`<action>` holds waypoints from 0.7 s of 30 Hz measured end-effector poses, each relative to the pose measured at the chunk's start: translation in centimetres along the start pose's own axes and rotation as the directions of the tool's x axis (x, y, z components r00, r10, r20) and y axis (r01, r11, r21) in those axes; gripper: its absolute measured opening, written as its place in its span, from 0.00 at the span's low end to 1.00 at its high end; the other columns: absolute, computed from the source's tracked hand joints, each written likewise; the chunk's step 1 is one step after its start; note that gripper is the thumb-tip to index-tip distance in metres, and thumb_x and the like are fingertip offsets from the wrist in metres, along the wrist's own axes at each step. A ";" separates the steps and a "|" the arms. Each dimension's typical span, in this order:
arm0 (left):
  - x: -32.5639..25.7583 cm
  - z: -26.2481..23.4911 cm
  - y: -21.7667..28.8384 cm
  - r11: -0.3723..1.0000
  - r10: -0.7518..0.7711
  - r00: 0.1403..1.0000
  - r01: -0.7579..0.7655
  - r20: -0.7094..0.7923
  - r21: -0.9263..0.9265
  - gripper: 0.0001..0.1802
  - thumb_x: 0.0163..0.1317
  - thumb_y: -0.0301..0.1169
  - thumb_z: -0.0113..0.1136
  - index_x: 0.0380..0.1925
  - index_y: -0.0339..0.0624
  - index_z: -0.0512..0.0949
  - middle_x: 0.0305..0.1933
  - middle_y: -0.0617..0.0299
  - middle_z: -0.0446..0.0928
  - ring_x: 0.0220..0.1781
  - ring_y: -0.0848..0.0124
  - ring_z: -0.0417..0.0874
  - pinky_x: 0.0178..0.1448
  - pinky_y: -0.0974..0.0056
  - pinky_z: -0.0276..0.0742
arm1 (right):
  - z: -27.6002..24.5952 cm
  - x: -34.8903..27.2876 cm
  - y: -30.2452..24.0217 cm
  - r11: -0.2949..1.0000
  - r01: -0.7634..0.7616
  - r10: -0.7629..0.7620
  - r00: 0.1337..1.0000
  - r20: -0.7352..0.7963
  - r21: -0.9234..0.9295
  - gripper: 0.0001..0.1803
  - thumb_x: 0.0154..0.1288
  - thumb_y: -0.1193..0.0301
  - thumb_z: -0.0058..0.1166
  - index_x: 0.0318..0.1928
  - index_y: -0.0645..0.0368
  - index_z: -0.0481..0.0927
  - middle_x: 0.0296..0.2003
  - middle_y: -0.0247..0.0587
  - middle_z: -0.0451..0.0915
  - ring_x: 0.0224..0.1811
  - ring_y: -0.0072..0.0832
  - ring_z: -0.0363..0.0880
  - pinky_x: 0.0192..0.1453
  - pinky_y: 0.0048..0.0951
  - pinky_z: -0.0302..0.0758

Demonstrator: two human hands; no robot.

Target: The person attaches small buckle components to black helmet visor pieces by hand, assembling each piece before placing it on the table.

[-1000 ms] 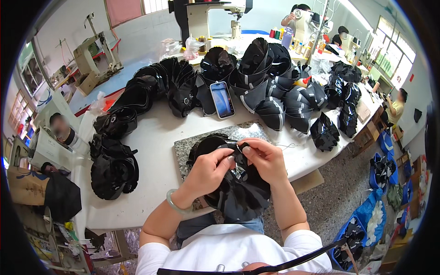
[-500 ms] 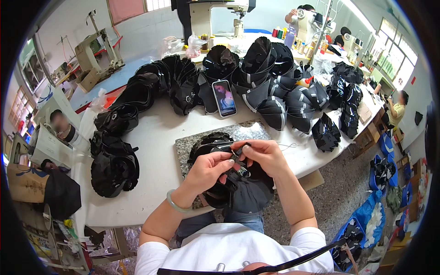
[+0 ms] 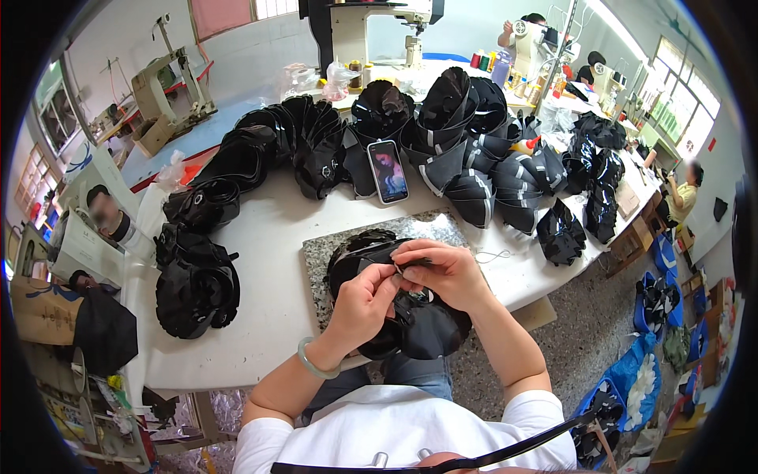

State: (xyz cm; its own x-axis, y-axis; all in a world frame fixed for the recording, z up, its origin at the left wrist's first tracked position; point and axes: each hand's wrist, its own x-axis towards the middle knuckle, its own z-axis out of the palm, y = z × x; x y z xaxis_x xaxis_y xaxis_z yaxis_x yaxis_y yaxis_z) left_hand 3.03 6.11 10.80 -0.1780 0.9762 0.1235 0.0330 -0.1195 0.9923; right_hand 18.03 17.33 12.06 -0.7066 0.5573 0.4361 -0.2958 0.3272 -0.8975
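Observation:
A glossy black shoe upper (image 3: 433,328) lies in front of me, partly over a speckled stone slab (image 3: 438,224) and partly over my lap. My left hand (image 3: 365,299), with a pale bangle on its wrist, pinches a small part of the upper. My right hand (image 3: 446,275) is closed on the same spot, its fingertips meeting those of the left. Both hands hide the exact part between the fingers. More black pieces (image 3: 355,257) of the same kind rest on the slab just behind my hands.
A phone (image 3: 388,172) leans against stacked black uppers (image 3: 442,110) at the table's back. More uppers stand at left (image 3: 197,292) and right (image 3: 562,231). Thread (image 3: 496,254) lies right of the slab. A sewing machine (image 3: 387,35) stands behind; other people work at far right.
My fingertips have come closer together, the right hand turning over the pinched part. The upper's front, flatter and duller before, now shows as a rounded, glossy shape.

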 end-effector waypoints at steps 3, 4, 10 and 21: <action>0.4 0.2 -1.1 0.981 0.174 0.984 -0.177 -0.044 -0.082 0.12 0.72 0.28 0.51 0.47 0.29 0.77 0.40 0.59 0.84 0.35 0.78 0.83 0.41 0.74 0.79 | 0.1 0.0 -0.1 0.997 -0.064 0.060 0.995 -0.074 -0.051 0.11 0.62 0.84 0.58 0.45 0.66 0.83 0.42 0.37 0.82 0.40 0.21 0.82 0.43 0.22 0.81; 0.4 0.0 -1.0 0.981 0.175 0.983 -0.179 -0.049 -0.081 0.12 0.72 0.28 0.51 0.47 0.29 0.77 0.40 0.59 0.84 0.35 0.78 0.83 0.41 0.74 0.79 | 0.2 0.0 -0.3 0.997 -0.063 0.059 0.996 -0.068 -0.051 0.11 0.62 0.84 0.58 0.45 0.66 0.83 0.42 0.37 0.82 0.40 0.21 0.82 0.43 0.22 0.81; 0.6 -1.6 2.1 0.853 -0.152 0.980 0.197 0.130 -0.483 0.14 0.68 0.32 0.60 0.43 0.31 0.82 0.38 0.57 0.84 0.39 0.75 0.84 0.46 0.70 0.81 | -0.1 0.4 -1.5 0.591 0.546 -0.569 0.804 0.172 -0.594 0.16 0.45 0.87 0.59 0.37 0.62 0.84 0.37 0.47 0.82 0.34 0.40 0.84 0.36 0.31 0.81; -1.0 -0.1 1.9 0.983 -0.026 0.984 -0.008 -0.179 -0.185 0.11 0.63 0.32 0.65 0.35 0.32 0.86 0.23 0.73 0.79 0.27 0.87 0.72 0.28 0.78 0.67 | 1.7 -1.3 -1.6 0.322 0.700 -0.738 0.607 0.294 -0.637 0.11 0.43 0.78 0.69 0.32 0.60 0.85 0.34 0.35 0.74 0.35 0.33 0.83 0.30 0.28 0.81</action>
State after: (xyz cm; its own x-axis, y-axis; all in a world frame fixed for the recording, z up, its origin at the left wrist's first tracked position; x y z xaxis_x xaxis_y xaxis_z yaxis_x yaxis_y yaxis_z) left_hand 3.17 4.90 12.61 -0.3518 0.9309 0.0981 -0.1484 -0.1590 0.9761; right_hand 18.36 14.81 12.81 -0.3997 -0.1278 0.9077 -0.1806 0.9818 0.0587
